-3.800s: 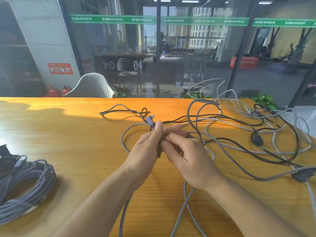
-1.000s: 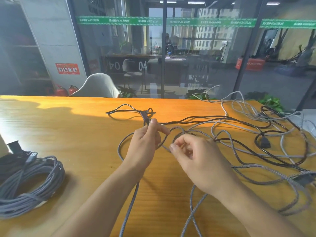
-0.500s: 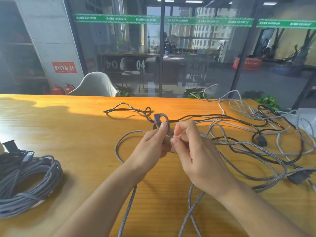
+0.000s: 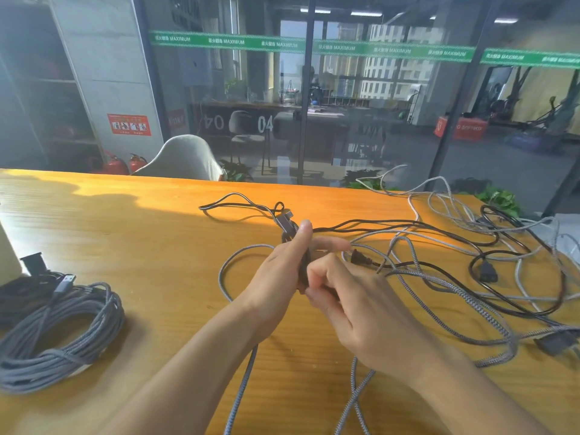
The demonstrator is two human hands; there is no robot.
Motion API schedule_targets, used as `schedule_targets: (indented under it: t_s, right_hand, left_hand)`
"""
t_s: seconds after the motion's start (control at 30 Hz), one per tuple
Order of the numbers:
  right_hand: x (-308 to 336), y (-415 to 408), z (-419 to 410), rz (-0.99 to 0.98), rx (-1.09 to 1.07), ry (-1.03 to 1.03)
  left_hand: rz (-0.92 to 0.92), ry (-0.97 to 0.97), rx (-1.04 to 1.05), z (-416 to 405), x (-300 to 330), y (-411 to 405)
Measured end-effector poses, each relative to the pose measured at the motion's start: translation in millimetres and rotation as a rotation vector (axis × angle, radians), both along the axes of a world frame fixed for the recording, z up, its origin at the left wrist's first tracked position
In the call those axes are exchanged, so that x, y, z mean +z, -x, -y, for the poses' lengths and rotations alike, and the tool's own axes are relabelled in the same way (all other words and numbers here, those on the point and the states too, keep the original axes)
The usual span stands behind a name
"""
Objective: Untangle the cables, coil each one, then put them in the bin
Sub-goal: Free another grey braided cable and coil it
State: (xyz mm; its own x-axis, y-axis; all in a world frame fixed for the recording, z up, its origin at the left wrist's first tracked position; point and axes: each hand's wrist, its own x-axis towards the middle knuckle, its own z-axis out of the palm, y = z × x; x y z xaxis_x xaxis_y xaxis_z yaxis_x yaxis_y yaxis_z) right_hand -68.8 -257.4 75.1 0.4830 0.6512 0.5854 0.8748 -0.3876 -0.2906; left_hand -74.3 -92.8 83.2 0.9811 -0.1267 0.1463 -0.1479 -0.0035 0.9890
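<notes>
My left hand (image 4: pixel 279 277) grips a grey braided cable (image 4: pixel 233 400) near its connector (image 4: pixel 284 222), thumb up along the plug end. Close against it, my right hand (image 4: pixel 351 309) has its fingers curled around the same cable's loops, which are mostly hidden between the two hands. A black power cable (image 4: pixel 439 226) with a plug (image 4: pixel 356 256) lies just beyond my fingers. It is tangled with lighter grey cables (image 4: pixel 452 215) spread over the right half of the wooden table (image 4: pixel 125 230). A finished grey coil (image 4: pixel 59 334) lies at the left.
A dark adapter block (image 4: pixel 555 345) rests near the right table edge. Black cabling (image 4: pixel 18 290) and a black connector sit behind the grey coil at the far left. A white chair back (image 4: pixel 182 158) and a glass wall stand beyond the table. No bin is visible.
My hands have drawn together and the loop I held apart a second ago is now gathered between them. The braided cable on the right has been pulled closer and straighter.
</notes>
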Motion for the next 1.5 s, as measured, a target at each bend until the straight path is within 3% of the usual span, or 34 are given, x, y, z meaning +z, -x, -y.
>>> schedule_targets:
  t_s: [0.2,0.33,0.53,0.73,0.87,1.17,1.33,1.4,1.5]
  right_hand:
    - [1.1,7.3,-1.2,-0.223,0.006,-0.005]
    - [3.7,1.8,2.2,-0.197,-0.176,0.03]
    - [4.9,-0.1,5.8,-0.74,0.084,0.112]
    - [4.7,-22.2,16.7,-0.551,0.006,0.208]
    - [13.9,-29.0,26.0,-0.395,-0.103,0.261]
    - [44.9,-1.1,30.9,-0.11,-0.448,0.656]
    - [54.6,3.0,47.5,-0.244,-0.643,0.836]
    - [56.5,-6.7,63.7,-0.412,-0.637,0.769]
    - [49.3,-20.3,76.2,-0.808,-0.442,0.549]
  left_hand:
    - [0.038,0.249,0.057,-4.7,6.4,-2.0]
    - [0.102,0.376,0.113,-10.5,4.1,-9.1]
    - [-0.014,0.533,-0.055,-8.2,11.4,-2.5]
    - [-0.127,0.647,-0.281,-12.9,13.3,1.7]
    - [-0.16,0.579,-0.266,-10.7,10.6,-0.7]
    - [-0.025,0.308,-0.11,-16.8,8.2,-4.4]
    - [0.024,0.177,-0.064,-18.6,6.0,-6.1]
    - [0.03,0.175,-0.024,-26.2,4.7,-8.6]
    - [0.008,0.239,0.036,-35.3,5.3,-12.5]
